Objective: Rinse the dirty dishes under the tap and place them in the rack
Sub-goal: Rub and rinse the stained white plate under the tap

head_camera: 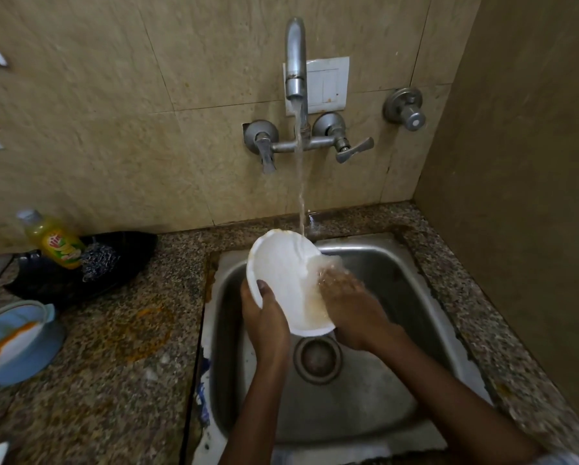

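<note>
A white plate [281, 273] is tilted over the steel sink [375, 380], under the stream running from the wall tap [295, 58]. My left hand [264, 317] grips the plate's lower left rim, thumb on its face. My right hand [348, 307] lies flat on the plate's right side, fingers spread in the water, which runs brownish there. No rack is in view.
On the granite counter [113, 380] to the left lie a blue bowl [16, 340] with orange residue, a dish-soap bottle [55, 241] and a steel scrubber [98, 260] on a black tray [120, 253]. A tiled wall rises at the back and a brown wall at the right.
</note>
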Available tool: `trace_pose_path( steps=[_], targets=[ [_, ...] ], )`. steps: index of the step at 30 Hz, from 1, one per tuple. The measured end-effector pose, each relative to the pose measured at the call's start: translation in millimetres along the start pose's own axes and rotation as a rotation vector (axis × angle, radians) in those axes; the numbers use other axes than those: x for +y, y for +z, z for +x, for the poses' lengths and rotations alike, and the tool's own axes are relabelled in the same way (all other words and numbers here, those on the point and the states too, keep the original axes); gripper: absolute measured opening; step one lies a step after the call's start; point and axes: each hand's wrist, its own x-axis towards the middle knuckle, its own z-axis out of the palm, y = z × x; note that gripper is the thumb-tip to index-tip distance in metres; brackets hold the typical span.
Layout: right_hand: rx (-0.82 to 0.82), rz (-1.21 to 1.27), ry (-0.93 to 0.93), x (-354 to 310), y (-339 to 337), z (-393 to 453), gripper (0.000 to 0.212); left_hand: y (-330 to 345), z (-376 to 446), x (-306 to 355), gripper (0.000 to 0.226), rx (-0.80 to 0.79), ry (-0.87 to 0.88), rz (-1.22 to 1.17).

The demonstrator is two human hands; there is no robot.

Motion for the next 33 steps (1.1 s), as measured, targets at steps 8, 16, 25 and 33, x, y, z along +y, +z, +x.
trace_pose_path(
  steps=[8,16,25,33],
  targets=[
    [0.075,0.472,-0.248,-22.7,9.4,-24.5,0.062,-4.8,11.4,-1.2,0.041,0.045,-0.020,0.000],
    [0.186,0.464,-0.214,-42.4,16.6,-34.5,0.054,-9.2,10.7,3.8,0.040,-0.009,-0.033,0.048],
    [0.393,0.225,-0.266,-13.7,12.1,-36.7,0.036,-31.0,16.2,18.8,0.049,-0.321,-0.207,-0.101],
    [0.429,0.486,-0.260,-52.2,1.0,-34.1,0.028,-11.3,-11.0,4.0,0.050,-0.127,-0.166,-0.233]
  ],
)
